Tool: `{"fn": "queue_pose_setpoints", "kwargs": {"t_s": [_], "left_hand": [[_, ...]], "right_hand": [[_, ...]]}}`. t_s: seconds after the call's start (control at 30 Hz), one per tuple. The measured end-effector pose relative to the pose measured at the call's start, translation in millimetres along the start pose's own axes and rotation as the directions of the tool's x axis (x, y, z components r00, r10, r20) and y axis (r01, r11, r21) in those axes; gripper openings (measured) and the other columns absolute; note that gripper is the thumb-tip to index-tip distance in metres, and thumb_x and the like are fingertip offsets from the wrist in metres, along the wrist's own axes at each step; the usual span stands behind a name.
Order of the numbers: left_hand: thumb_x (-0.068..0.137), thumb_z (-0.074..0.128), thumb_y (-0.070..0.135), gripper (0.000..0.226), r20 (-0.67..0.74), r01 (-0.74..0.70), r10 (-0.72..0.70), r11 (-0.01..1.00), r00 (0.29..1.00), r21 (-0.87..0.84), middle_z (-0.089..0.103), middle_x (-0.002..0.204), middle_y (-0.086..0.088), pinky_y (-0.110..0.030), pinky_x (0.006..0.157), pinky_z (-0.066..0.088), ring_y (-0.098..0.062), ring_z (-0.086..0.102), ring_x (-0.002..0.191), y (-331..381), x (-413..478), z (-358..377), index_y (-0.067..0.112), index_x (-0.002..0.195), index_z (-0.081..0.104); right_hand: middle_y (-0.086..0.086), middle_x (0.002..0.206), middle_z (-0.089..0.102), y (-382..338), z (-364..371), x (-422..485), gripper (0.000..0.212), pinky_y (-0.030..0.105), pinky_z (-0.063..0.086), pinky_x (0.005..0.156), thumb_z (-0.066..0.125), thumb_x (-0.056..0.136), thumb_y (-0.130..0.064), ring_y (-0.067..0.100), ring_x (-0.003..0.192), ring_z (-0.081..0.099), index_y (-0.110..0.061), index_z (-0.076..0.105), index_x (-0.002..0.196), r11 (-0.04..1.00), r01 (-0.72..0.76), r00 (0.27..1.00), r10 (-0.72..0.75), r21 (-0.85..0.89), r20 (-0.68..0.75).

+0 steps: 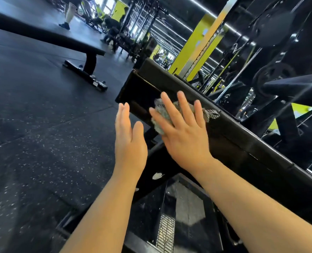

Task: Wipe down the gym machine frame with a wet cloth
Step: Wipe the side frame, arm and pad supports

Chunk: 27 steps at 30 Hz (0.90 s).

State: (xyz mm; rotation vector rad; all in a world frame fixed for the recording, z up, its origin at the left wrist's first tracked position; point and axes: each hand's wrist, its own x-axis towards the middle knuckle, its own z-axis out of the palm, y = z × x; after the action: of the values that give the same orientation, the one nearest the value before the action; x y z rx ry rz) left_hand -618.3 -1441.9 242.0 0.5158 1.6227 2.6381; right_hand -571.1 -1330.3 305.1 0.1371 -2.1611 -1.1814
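Presses cloth (pixel 159 106) against frame (pixel 233 143) with flat, spread right hand (pixel 182 136), likely for full wet contact; holds left hand (pixel 129 141) open, empty, beside frame end, seemingly ready to steady.

The floor (pixel 42 125) is covered in dark speckled rubber tiles. A black flat bench (pixel 60 39) is set at upper left. Yellow pillars (pixel 193 44) and black racks (pixel 142 17) are lit by ceiling strip lights (pixel 206 10).

Two hands: left hand (pixel 129 141), right hand (pixel 184 137). One cloth (pixel 159 115), one machine frame (pixel 239 148). One bench (pixel 60 40), one person (pixel 70 14).
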Motion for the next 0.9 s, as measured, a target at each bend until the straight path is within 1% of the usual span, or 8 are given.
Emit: {"fn": "queue_pose_setpoints", "kwargs": {"t_s": [0.13,0.3,0.43,0.53,0.63,0.77,0.83,0.9], "left_hand": [[0.102,0.032,0.019,0.052,-0.040,0.025,-0.030,0.993,0.999,-0.116,0.013,0.157,0.011,-0.032,0.117,0.020,-0.002,0.015,0.142,5.0,-2.7,-0.4,0.029,0.150,0.014],[0.102,0.032,0.021,0.048,-0.036,-0.059,0.063,0.994,0.997,0.087,0.003,0.157,0.012,-0.030,0.117,0.017,-0.002,0.006,0.143,3.1,-8.6,4.7,0.026,0.149,0.023],[0.097,0.032,0.029,0.046,0.095,-0.208,0.191,0.948,0.977,0.240,0.003,0.158,0.007,-0.042,0.119,0.016,-0.008,-0.006,0.145,-3.0,-21.9,25.7,0.023,0.143,0.037],[0.092,0.027,0.037,0.054,0.224,-0.365,0.309,0.887,0.924,0.281,0.004,0.156,0.009,-0.028,0.118,0.005,-0.001,-0.014,0.141,-7.3,-39.1,45.7,0.022,0.142,0.038],[0.091,0.026,0.039,0.054,0.282,-0.417,0.340,0.864,0.897,0.283,0.000,0.147,0.022,-0.013,0.106,-0.003,0.007,-0.017,0.136,-9.9,-52.7,60.9,0.024,0.142,0.037],[0.091,0.030,0.040,0.054,0.259,-0.401,0.340,0.885,0.904,0.238,0.005,0.147,0.019,-0.012,0.107,0.001,0.004,-0.011,0.139,-12.1,-58.8,66.9,0.021,0.141,0.040],[0.091,0.033,0.037,0.052,0.251,-0.384,0.325,0.891,0.912,0.243,0.005,0.146,0.021,-0.014,0.107,0.002,0.006,-0.011,0.138,-11.4,-59.4,68.7,0.022,0.141,0.039],[0.090,0.029,0.040,0.055,0.263,-0.417,0.349,0.866,0.899,0.276,0.005,0.146,0.022,-0.016,0.108,0.003,0.007,-0.012,0.138,-11.4,-60.7,71.3,0.023,0.141,0.038]], "right_hand": [[0.003,0.154,0.032,-33.4,11.3,67.9,0.055,0.051,0.006,0.115,0.059,0.087,-0.035,0.033,0.143,0.024,-0.031,0.045,0.140,0.995,0.083,0.996,-0.082,0.057,-0.018],[0.003,0.155,0.026,0.0,2.7,-20.9,0.060,0.048,0.008,0.116,0.053,0.086,-0.021,0.031,0.143,0.019,-0.031,0.038,0.143,0.986,0.137,0.988,-0.142,0.093,0.056],[-0.002,0.160,0.006,53.1,-11.0,-149.2,0.105,0.046,0.000,0.117,0.073,0.064,-0.008,0.028,0.147,0.002,-0.034,0.018,0.150,1.000,-0.003,0.973,0.008,-0.020,0.230],[-0.003,0.160,0.005,83.7,-41.1,-207.2,0.089,0.043,0.008,0.119,0.054,0.076,-0.001,0.028,0.147,0.005,-0.035,0.017,0.149,0.959,-0.230,0.959,0.195,0.162,0.208],[0.001,0.142,0.039,82.5,-78.1,-177.2,0.051,0.037,0.035,0.109,0.044,0.085,-0.014,0.023,0.132,0.039,-0.030,0.039,0.133,0.645,-0.455,0.850,0.520,0.614,0.083],[-0.025,0.103,0.056,64.1,-82.3,-105.4,0.035,0.022,0.046,0.089,0.057,0.086,-0.017,0.000,0.101,0.054,-0.036,0.045,0.112,0.304,-0.384,0.677,0.734,0.872,0.042],[-0.016,0.117,0.057,56.7,-70.4,-86.9,0.042,0.027,0.043,0.100,0.056,0.085,-0.005,0.006,0.117,0.051,-0.034,0.049,0.114,0.350,-0.379,0.705,0.709,0.857,0.022],[-0.004,0.132,0.049,53.5,-47.4,-88.9,0.048,0.031,0.028,0.114,0.056,0.083,0.005,0.021,0.134,0.036,-0.029,0.057,0.116,0.620,-0.440,0.759,0.643,0.649,-0.100]]}}
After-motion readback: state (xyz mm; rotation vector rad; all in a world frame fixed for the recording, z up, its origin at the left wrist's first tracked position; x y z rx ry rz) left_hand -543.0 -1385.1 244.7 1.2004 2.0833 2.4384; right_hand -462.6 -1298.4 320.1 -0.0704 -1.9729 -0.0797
